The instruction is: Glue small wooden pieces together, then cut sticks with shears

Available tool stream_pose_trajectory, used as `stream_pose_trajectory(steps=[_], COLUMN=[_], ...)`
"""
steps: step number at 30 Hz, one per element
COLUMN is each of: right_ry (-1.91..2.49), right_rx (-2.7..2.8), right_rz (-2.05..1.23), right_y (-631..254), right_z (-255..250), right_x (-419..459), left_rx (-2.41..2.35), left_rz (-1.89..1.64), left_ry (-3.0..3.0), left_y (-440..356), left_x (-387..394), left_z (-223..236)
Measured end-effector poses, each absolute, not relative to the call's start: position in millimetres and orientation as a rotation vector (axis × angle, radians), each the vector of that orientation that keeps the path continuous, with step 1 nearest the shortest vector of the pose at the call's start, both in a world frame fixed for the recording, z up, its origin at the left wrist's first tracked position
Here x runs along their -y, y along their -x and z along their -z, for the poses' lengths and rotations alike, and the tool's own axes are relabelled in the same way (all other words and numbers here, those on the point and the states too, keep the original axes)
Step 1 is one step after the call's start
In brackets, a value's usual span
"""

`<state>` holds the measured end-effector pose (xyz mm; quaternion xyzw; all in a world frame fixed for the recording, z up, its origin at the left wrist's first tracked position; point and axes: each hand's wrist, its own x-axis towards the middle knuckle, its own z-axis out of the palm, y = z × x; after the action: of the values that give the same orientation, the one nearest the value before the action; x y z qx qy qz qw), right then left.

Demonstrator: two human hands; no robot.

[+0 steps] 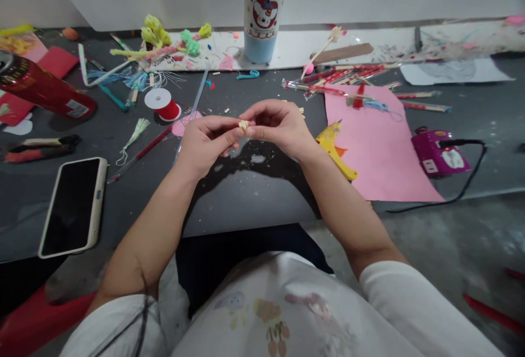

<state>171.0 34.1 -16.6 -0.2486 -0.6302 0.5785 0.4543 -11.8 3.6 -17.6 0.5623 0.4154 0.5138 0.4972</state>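
Between the fingertips of both hands is a small cream-coloured piece (243,126), bumpy and partly covered by the fingers; its kind I cannot make out. My left hand (207,141) pinches it from the left, thumb and forefinger closed. From the right, my right hand (279,124) pinches the same piece. Both hands are above the dark grey table (229,204). Close by on the left stands a spool of red thread (163,104), with a pink scrap (185,124) beside it. A yellow glue gun (334,149) lies just right of my right wrist.
A tall cartoon-printed bottle (266,12) stands at the back. Several wrapped sticks (353,75) and a pink sheet (377,144) lie right, near a purple box with a cable (438,154). Left are a phone (74,206), pliers (41,148) and a red can (45,86).
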Motion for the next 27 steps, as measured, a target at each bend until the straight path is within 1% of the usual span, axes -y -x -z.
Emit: stream_pose_trajectory(steps=[5, 11, 21, 27], right_ry=[0.642, 0.804, 0.811, 0.837], right_rx=[1.555, 1.587, 1.600, 1.464], right_rz=[-1.334, -1.207, -1.194, -1.159], right_y=[-170.6, -170.6, -170.1, -179.3], right_z=[16.0, 11.7, 18.0, 25.6], right_x=[-34.1, -31.4, -38.0, -50.2], left_rx=[-1.009, -1.129, -1.106, -1.077], left_rz=[-1.182, -1.128, -1.077, -1.017], left_ry=[-1.268, -1.282, -1.233, -1.127], left_y=[10.5, 10.5, 8.4, 9.2], left_x=[-4.5, -3.2, -4.9, -4.5], left_z=[13.0, 11.7, 11.1, 4.4])
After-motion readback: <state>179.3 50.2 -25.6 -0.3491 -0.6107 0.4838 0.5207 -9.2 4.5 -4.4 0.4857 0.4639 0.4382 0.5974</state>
